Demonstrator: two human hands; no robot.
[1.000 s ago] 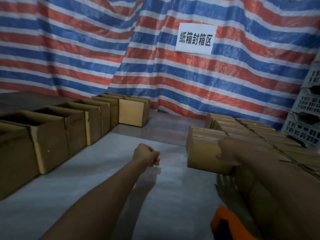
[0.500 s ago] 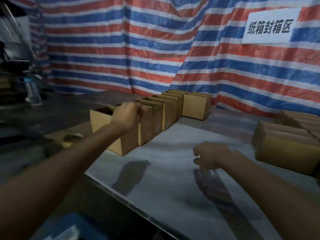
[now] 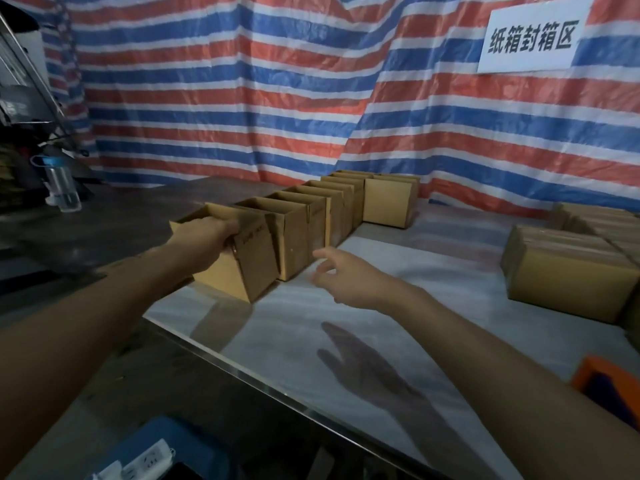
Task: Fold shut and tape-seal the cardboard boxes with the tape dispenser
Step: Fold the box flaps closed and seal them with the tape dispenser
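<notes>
Head view: the work table (image 3: 363,344) carries a row of open cardboard boxes (image 3: 311,213) running from its near left corner toward the striped tarp (image 3: 242,98) at the back. The left hand (image 3: 204,233) grips the top rim of the nearest open box (image 3: 242,271), fingers curled over the edge; this box sits at the near end of the row, just beside its neighbour and slightly askew to it. The right hand (image 3: 349,277) hovers above the table with fingers loosely spread, holding nothing, near the row but apart from it. A group of closed boxes (image 3: 561,275) stands well apart at the right side of the table. A white sign (image 3: 533,36) with printed characters hangs on the tarp. A clear water bottle (image 3: 64,185) stands on the dark surface to the left. An orange object (image 3: 609,382) at the right edge is cut off by the right forearm and the frame; whether it is the tape dispenser cannot be determined. A white power strip (image 3: 145,460) is partly cropped at the bottom edge.
</notes>
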